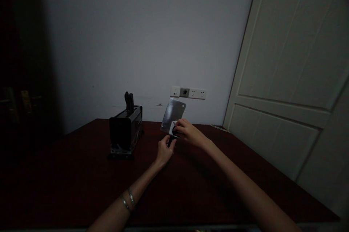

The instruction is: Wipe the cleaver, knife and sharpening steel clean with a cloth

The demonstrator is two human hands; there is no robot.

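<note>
A cleaver (173, 112) with a broad shiny blade and a dark handle is held up over the table, blade pointing up and slightly tilted to the right. My left hand (164, 151) is closed around its dark handle. My right hand (188, 132) pinches a white cloth or tissue (172, 126) against the lower part of the blade, near the handle. Something dark shows at the right fingertips; I cannot make out what it is. To the left of my hands stands a dark knife block (121, 132) with black-handled knives (129, 102) upright in its top.
The dark red-brown table (174, 192) reaches to the wall. Sockets and a switch (188, 92) sit low on the wall behind the cleaver. A pale panelled door (286, 79) stands at the right. A flat strip (220, 128) lies at the table's far right corner.
</note>
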